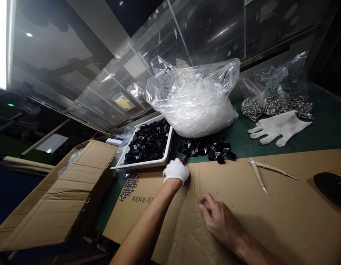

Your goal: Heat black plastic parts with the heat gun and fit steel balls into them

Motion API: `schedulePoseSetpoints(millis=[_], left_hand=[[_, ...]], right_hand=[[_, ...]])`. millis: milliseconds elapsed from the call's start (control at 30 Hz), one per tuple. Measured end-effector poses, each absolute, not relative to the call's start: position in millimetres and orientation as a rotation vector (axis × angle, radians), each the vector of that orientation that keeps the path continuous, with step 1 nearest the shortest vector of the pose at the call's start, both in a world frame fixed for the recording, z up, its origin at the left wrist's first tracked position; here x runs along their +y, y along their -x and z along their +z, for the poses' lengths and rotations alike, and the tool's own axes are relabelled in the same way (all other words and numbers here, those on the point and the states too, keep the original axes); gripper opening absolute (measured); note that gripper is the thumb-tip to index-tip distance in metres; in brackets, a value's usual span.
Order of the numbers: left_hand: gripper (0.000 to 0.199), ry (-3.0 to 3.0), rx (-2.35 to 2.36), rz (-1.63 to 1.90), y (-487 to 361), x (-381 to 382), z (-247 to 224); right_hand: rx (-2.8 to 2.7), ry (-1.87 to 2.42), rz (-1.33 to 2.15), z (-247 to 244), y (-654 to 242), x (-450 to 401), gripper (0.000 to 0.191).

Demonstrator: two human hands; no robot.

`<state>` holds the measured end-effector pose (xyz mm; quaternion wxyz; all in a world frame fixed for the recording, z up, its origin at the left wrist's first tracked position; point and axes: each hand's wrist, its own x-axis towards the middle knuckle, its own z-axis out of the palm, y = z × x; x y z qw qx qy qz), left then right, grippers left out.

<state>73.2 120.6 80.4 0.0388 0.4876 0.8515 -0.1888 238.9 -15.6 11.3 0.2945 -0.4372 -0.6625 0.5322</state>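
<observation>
1. Right hand [218,221]: bare; narrow pinch, thumb and forefinger closed on a tiny metal ring [199,201], just above the dented cardboard sheet [242,191];
2. Left hand [176,171]: in a white cotton glove, fingers curled, resting at the far edge of the sheet; any held item hidden, so grip impossible to tell;
3. On the sheet, right of the hands: pliers with tan grips [257,175], well apart from both hands; near the right edge, a round black object [331,187];
4. Just past the far edge of the sheet: loose black plastic parts [206,149], near the gloved fingers; to their left, a white tray [139,165] heaped with more black parts;
5. Along the far edge of the green counter [327,110]: a bulging clear bag of transparent plastic pieces [192,103], standing behind the tray and loose parts; a bag of silvery metal parts [275,105]; a spare white glove [280,127] lying flat in front of that bag;
6. Off the left edge of the sheet: a small heap of metal beads [130,186]; beyond it, an open cardboard box [49,195] with flaps spread;
7. Behind the counter: a clear acrylic panel [104,73], rising at a slant.
</observation>
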Motion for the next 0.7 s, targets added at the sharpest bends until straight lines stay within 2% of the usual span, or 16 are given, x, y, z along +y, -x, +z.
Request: schedulePoseSetpoints(millis=[267, 433, 533, 600, 700], left_hand=[[0.034, -1.534, 2.543, -0.499, -62, 124, 68], [0.028, -1.57, 2.491, -0.332, -53, 110, 71], [0.023, -1.637, 2.399, -0.171, -49, 87, 78], [0.027, -1.7, 2.3, -0.008, -48, 66, 81], [0.036, -1.697, 2.02, 0.448, -49, 32, 84]], right_hand=[[-1.767, 1.152, 1.399, 11, -239, -16, 0.016], [-1.783, 1.157, 1.379, 13, -240, -15, 0.018], [-1.796, 1.173, 1.344, 14, -242, -14, 0.018], [-1.805, 1.2, 1.299, 14, -244, -13, 0.019], [-1.831, 1.274, 1.18, 12, -251, -8, 0.021]])
